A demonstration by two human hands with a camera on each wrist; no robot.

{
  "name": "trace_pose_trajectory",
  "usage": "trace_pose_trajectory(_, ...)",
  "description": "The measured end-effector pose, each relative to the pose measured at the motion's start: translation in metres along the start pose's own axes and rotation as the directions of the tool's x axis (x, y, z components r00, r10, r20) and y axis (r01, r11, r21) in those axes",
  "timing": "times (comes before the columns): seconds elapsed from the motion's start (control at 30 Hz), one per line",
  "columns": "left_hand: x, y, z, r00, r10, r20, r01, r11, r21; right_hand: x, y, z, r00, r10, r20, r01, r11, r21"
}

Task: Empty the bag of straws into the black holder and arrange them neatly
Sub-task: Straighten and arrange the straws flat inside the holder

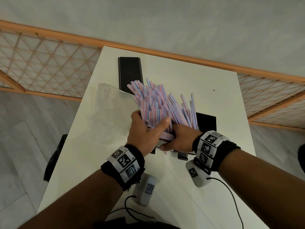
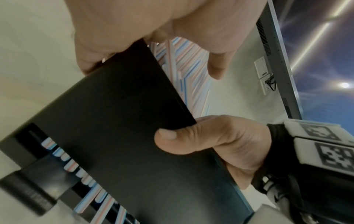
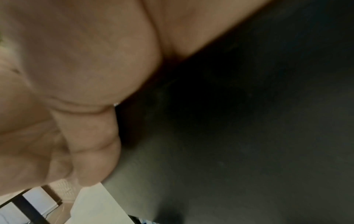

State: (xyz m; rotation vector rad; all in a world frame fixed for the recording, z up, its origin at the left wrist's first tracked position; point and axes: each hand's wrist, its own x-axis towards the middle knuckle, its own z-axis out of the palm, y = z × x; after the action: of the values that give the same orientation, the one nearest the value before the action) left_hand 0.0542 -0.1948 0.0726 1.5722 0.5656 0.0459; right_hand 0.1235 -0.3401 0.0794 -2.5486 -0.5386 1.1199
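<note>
A big bundle of pink-and-blue striped straws point(image 1: 158, 104) stands fanned out of the black holder point(image 1: 206, 121) on the white table point(image 1: 222, 96). My left hand point(image 1: 145, 133) grips the bundle low down, thumb across its front. My right hand point(image 1: 178, 141) grips the holder's near wall. In the left wrist view the holder's dark front point(image 2: 114, 136) fills the frame, with straw ends point(image 2: 82, 174) showing through its lower slot and my right hand's thumb point(image 2: 172, 136) pressed on it. The right wrist view shows only my palm point(image 3: 86, 91) against the holder's wall point(image 3: 249, 121).
The empty clear plastic bag point(image 1: 109, 103) lies left of the straws. A flat black lid point(image 1: 130, 73) rests at the table's far end. A wooden lattice rail point(image 1: 41, 63) runs behind the table, and a dark object point(image 1: 54, 156) sits by its left edge.
</note>
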Motion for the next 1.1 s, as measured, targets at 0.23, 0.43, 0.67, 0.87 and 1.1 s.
trace_pose_trajectory(0.23, -0.002, 0.006, -0.001, 1.0, 0.03, 0.004, -0.03, 0.999, 0.033, -0.005, -0.005, -0.003, 0.989, -0.123, -0.077, 0.127, 0.99, 0.062)
trace_pose_trajectory(0.43, 0.002, 0.01, -0.003, 0.993, 0.1, -0.056, -0.094, 0.99, 0.101, -0.016, 0.003, -0.008, 0.931, -0.211, -0.297, 0.245, 0.966, 0.082)
trace_pose_trajectory(0.67, 0.004, 0.003, -0.003, 0.995, 0.079, -0.052, -0.078, 0.997, 0.02, -0.041, 0.022, -0.008, 0.837, -0.193, -0.512, 0.182, 0.981, -0.071)
trace_pose_trajectory(0.87, 0.002, 0.008, 0.003, 0.998, 0.044, -0.046, -0.047, 0.997, -0.058, -0.049, 0.027, 0.005, 0.953, -0.141, -0.269, 0.115, 0.987, -0.108)
trace_pose_trajectory(1.1, 0.002, 0.008, 0.003, 0.998, 0.043, -0.048, -0.044, 0.999, -0.016, -0.026, 0.021, -0.005, 0.998, 0.008, -0.061, -0.021, 0.973, -0.231)
